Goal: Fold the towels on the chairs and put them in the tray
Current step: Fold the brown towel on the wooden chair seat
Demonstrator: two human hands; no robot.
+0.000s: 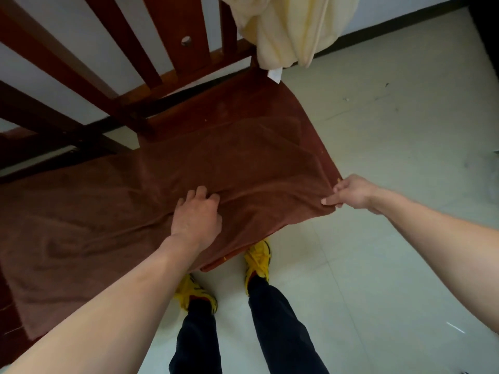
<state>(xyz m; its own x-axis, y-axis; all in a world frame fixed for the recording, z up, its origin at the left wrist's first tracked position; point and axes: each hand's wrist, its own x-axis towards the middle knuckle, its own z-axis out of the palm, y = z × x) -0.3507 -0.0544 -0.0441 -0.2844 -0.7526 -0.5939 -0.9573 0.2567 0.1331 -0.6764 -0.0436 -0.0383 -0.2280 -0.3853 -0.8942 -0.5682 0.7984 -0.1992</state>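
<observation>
A brown towel [237, 157] lies spread over the seat of a wooden chair [189, 47] and hangs off to the left. My right hand [348, 193] pinches the towel's near right corner and holds it taut. My left hand [195, 217] rests on the towel's near edge with its fingers curled into a fold of the cloth. A pale yellow towel [291, 28] hangs bunched from the chair's backrest at the top. No tray is in view.
Pale tiled floor [391, 130] stretches to the right of the chair. My feet in yellow shoes [258, 263] stand just in front of the seat. A white wall with a dark skirting runs behind the chair.
</observation>
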